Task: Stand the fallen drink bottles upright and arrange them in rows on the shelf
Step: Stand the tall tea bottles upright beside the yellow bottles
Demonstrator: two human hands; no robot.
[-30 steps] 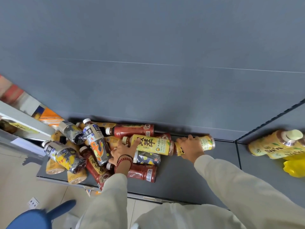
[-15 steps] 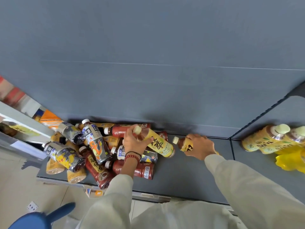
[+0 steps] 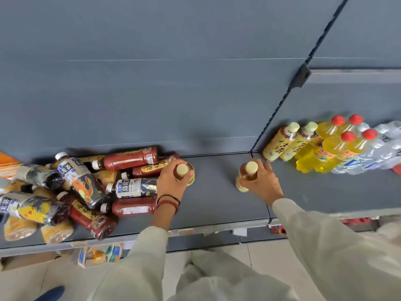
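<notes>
Head view, looking down onto the grey shelf [image 3: 212, 205]. The left hand [image 3: 171, 181] grips a yellow-label tea bottle [image 3: 182, 169] from the side, with fingers and thumb curled round its shoulder just under the cream cap. This bottle is cap-up at the right edge of the pile of fallen bottles [image 3: 86, 192]; I cannot tell whether its base is down on the deck. A red beaded bracelet [image 3: 167, 203] and a dark cord sit on the left wrist. The right hand [image 3: 263, 183] grips a second tea bottle [image 3: 249, 170] of the same kind, its fingers wrapped round the upper body. That bottle is cap-up with a slight lean, in the open stretch of deck near the back, well apart from the pile and just left of the slotted upright [image 3: 282, 101]. The pile is on the left of the shelf, with all bottles on their sides and overlapping: red-labelled bottles [image 3: 130, 158], a dark bottle with an orange cartoon figure [image 3: 81, 180], a dark bottle with a white label [image 3: 134, 187], and one with a yellow cartoon figure [image 3: 34, 208]. In the bay right of the upright, against the back panel, stand two upright tea bottles [image 3: 280, 142], then yellow drinks with red caps [image 3: 338, 146], then clear water bottles [image 3: 382, 148], touching side by side.
</notes>
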